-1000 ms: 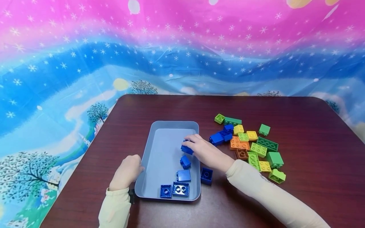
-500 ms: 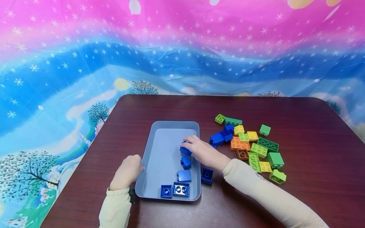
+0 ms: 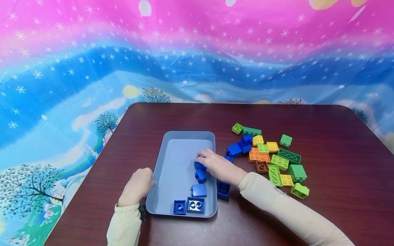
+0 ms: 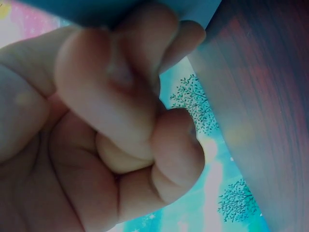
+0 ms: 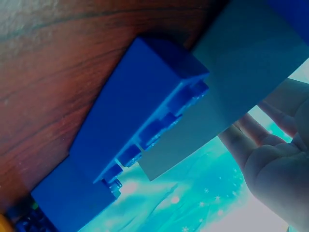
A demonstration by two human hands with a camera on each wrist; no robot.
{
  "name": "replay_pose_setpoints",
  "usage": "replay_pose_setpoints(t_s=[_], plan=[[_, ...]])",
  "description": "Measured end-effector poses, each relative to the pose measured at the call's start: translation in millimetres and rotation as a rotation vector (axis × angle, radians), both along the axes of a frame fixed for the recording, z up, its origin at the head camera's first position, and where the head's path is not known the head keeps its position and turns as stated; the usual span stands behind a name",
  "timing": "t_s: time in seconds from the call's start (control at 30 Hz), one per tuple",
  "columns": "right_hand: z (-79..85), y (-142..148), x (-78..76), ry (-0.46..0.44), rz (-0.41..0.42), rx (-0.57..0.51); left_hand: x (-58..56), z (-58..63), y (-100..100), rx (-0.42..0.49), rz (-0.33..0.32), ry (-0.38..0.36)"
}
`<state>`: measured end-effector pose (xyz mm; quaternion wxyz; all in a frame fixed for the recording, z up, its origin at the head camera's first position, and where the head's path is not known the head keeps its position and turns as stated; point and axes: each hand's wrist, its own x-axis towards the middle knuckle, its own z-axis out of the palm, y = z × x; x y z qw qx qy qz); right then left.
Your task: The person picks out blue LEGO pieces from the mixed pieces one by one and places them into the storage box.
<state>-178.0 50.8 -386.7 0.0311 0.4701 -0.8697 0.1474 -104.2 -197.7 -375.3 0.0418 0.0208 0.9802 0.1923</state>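
gripping a blue toy brick (image 3: 199,165), the right hand (image 3: 221,166) has its fingers bent down and clamped on it; the hand covers part of the brick, so i can't tell how wide they spread. the brick is inside the blue-gray tray (image 3: 173,164), near its three o'clock wall. over at nine o'clock, the left hand (image 3: 136,186) has its fingers curled together on the tray's rim.

toward six o'clock from the held brick lies a small studded brick (image 3: 200,176), then a smooth-faced brick (image 3: 199,190) on its side, studs toward nine o'clock. at the tray's near end are a rectangular upturned brick (image 3: 195,205) and, just beside it, a square upturned brick (image 3: 179,207).

the tray's three o'clock wall stands under the right hand. outside it, at four o'clock, a dark blue brick (image 3: 223,189) rests hollow side up on the wooden table (image 3: 344,153). at two o'clock sits a blue brick cluster (image 3: 235,149), with a green, yellow, orange and brown brick pile (image 3: 278,161) alongside.
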Motion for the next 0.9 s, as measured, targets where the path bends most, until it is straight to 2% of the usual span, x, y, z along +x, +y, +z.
replay_pose_setpoints(t_s=[0.3,0.73,0.9], plan=[[-7.6,0.4,-2.6,0.012,0.008,-0.004,-0.3,-1.8,-0.7,0.001,-0.002,0.004],[-7.6,0.7,-3.2,0.009,0.007,0.018,-1.2,-2.6,0.4,0.019,0.028,-0.018],[-6.4,2.1,-2.2,-0.020,-0.006,0.015,-0.9,-2.8,1.0,0.015,0.029,-0.024]])
